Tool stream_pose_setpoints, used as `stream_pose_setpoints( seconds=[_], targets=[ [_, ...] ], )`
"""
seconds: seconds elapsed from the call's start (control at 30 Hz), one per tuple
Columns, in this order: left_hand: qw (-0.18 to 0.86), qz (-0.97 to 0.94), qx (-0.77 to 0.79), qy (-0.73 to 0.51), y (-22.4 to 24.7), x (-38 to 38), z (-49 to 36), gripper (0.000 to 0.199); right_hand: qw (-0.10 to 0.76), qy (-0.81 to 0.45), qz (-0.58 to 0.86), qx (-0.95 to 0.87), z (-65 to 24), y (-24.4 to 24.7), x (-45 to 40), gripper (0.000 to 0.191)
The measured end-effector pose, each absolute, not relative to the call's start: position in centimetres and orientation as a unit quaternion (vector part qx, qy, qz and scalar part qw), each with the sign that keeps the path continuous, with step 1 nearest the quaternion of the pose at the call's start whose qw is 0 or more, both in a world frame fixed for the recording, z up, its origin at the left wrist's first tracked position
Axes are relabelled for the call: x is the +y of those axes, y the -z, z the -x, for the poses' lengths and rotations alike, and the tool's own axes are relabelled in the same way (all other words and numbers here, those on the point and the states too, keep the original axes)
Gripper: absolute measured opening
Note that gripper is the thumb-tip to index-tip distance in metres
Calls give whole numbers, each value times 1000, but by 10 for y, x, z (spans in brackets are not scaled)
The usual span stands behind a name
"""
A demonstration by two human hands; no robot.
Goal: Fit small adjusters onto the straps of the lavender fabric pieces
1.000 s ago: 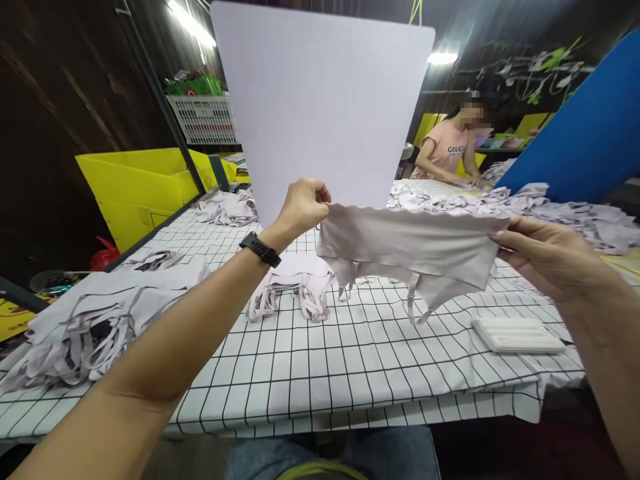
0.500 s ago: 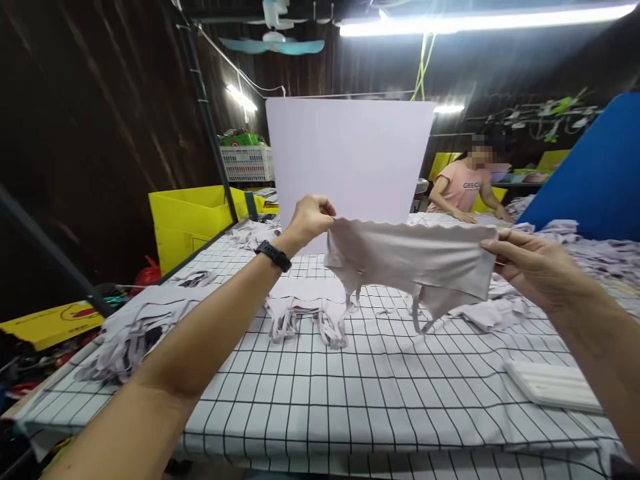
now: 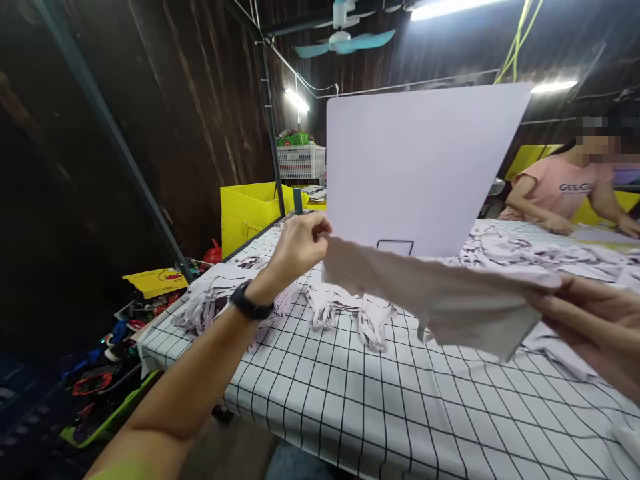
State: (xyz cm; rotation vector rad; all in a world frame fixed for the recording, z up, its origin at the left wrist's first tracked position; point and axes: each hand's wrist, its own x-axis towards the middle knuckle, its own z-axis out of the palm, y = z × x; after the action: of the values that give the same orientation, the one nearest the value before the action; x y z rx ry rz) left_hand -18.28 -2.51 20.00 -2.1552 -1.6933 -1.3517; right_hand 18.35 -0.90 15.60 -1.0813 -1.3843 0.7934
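Observation:
A pale mauve-grey strappy bra top [image 3: 430, 293] is stretched in the air above the table, slanting down to the right and partly blurred. My left hand [image 3: 303, 247], with a dark band on the wrist, pinches its left top corner. At the other end, my right hand [image 3: 595, 320] grips the right edge between thumb and fingers. Below the fabric, a stack of similar bra tops [image 3: 350, 310] lies with its straps toward me. Another pile of them [image 3: 215, 297] rests at the table's left side.
The table has a white checked cloth [image 3: 350, 387]. A large white board [image 3: 420, 167] stands behind the garment. Beyond it to the right, a person in a pink shirt [image 3: 565, 187] works beside more loose garments [image 3: 520, 247]. Yellow bins [image 3: 250, 210] and a floor crate [image 3: 105, 413] are at left.
My view has turned left, so the board and table appear further right. The bra top's right end has dropped and come nearer, its straps now mostly hidden. Both hands still hold it.

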Motion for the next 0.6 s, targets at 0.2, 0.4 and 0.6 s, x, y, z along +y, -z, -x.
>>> stream_pose_setpoints(
  seconds=[0.2,0.4,0.6],
  targets=[
    [-1,637,-665,390,-147,-42,220,18,438,-480,472,-596,-143,-100,6,41],
    [-45,575,-779,246,-80,44,231,28,378,-456,508,-626,-102,-34,80,52],
    [-73,559,-802,198,-45,112,234,30,370,-358,577,-634,-83,5,141,42]
  ],
)
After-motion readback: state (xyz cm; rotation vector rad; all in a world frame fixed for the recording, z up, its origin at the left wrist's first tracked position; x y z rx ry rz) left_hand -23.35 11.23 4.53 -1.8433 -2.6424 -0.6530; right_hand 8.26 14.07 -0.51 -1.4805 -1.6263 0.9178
